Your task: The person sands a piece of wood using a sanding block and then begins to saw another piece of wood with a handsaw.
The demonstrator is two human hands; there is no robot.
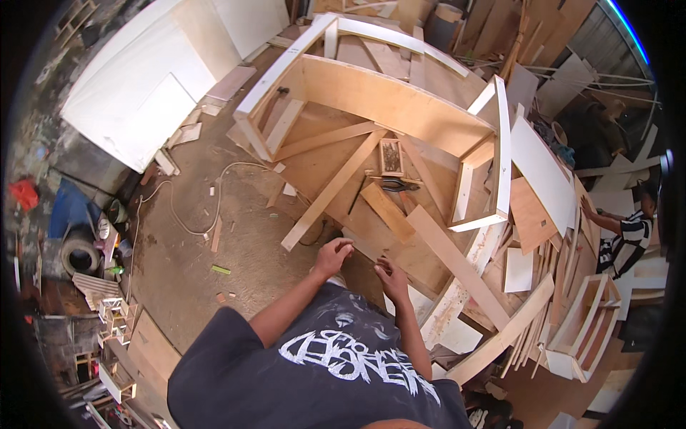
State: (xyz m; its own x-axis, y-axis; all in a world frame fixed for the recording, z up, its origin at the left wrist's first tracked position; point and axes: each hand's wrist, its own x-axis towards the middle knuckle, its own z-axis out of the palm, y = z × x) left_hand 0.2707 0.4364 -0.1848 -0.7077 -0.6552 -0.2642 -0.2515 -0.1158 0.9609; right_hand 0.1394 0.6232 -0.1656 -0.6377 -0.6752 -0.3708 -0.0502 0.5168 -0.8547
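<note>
A: Where are the person's hands, and what do the fingers have hold of?

B: We see the left hand (332,258) and right hand (391,278) side by side, apart, before a dark T-shirt (236,372); the left fingers curl nearly to the thumb, the right ones bend loosely, part open; we cannot tell whether either pinches something small.

A: What lies nearest, and why there?

B: Just beyond the left hand we find the near end of a long wooden slat (332,193); it slants away toward a white-edged cabinet frame (389,100), whose near side is open, perhaps so that its inside can be reached; between the frame and the hands sit a short board (387,212), pliers (397,184) and a shallow wooden tray (391,173) of small pieces, grouped, we judge, for easy reach.

A: What else is around, or in the way?

B: A long plank (457,268) crosses beyond the right hand, likely hampering a step there; a pale cable (189,232) loops over the floor (193,264) at left, a possible snag; farther off we notice a tyre (80,256), white panels (150,79) and, far right, a co-worker (632,232) in stripes.
</note>
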